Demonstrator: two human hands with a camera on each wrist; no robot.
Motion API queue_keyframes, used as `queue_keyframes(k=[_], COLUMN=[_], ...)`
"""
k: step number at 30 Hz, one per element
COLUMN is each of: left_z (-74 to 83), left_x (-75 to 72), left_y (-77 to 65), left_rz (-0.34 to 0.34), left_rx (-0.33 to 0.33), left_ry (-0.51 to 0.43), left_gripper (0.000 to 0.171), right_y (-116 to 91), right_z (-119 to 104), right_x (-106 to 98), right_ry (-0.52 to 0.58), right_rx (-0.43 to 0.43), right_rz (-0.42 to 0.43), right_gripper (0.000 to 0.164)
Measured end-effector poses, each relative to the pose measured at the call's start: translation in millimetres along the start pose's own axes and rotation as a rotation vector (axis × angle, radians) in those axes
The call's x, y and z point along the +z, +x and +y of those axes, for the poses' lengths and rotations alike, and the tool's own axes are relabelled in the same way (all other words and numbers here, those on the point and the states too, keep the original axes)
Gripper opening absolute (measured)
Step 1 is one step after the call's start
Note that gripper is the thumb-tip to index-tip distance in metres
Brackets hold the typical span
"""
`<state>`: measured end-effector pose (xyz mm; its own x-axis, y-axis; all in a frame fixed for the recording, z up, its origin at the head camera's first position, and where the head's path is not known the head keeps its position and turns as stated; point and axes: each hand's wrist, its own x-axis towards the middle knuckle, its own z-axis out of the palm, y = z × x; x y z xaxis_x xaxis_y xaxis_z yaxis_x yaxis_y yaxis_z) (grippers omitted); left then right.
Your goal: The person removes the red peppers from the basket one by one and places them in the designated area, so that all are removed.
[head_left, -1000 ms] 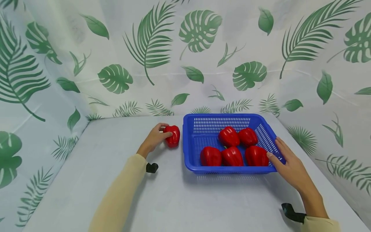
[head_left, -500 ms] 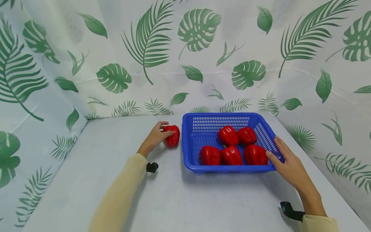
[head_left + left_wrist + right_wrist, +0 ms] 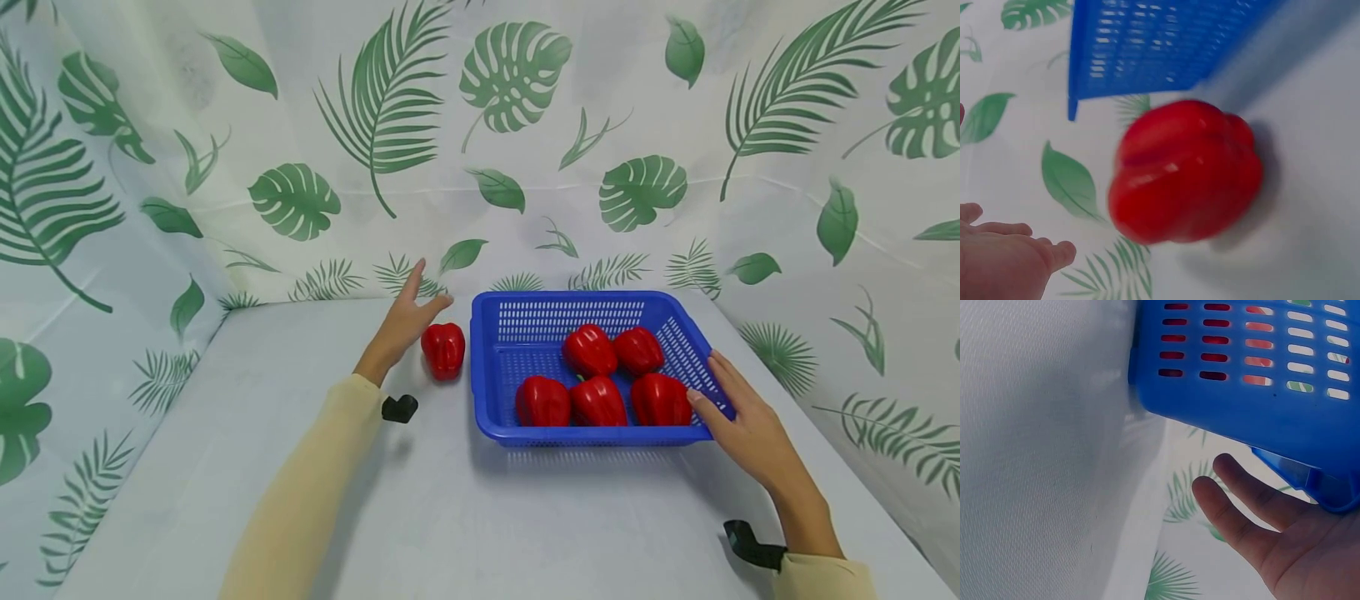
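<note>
Lone glossy red bell pepper (image 3: 443,352) sits between a spread left hand (image 3: 399,327) and the left wall of a blue perforated plastic basket (image 3: 570,437).

From the left hand, the pepper lies to the right and slightly nearer; the hand holds nothing, its thumb and forefinger wide apart, with a visible gap to the pepper in the left wrist view; the pepper rests on the white tabletop (image 3: 435,517), just beside the basket, its longer outline running near to far, though whether it stands or lies is hard to tell; the right hand (image 3: 750,429) is well apart from it, holding the basket's right near corner, thumb over the rim, fingers along the outside; five similar red peppers (image 3: 590,351) lie inside, mostly toward the right.
</note>
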<state>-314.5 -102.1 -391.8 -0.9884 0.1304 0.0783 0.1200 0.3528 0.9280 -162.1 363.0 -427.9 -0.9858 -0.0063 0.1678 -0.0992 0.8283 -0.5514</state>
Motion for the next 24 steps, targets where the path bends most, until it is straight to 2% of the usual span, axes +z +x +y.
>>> queue_keyframes(k=[8,18,24], left_z=[29.7,59.5,76.0], left_x=[16.0,38.9,52.7], left_y=[1.1,1.8,3.9], left_rz=[-0.022,-0.138,-0.199], left_rx=[0.042,0.066,0.061], left_ry=[-0.02,-0.092,-0.075], left_gripper=[0.089,0.09,0.091], right_y=[0.5,-1.5,-0.1], right_z=[0.9,0.1,0.5], right_x=[0.3,-0.7,-0.3], right_ry=[-0.003,0.0,-0.002], right_rx=[-0.002,0.0,-0.005], right_rz=[0.004,0.004,0.008], right_gripper=[0.08,0.081,0.08])
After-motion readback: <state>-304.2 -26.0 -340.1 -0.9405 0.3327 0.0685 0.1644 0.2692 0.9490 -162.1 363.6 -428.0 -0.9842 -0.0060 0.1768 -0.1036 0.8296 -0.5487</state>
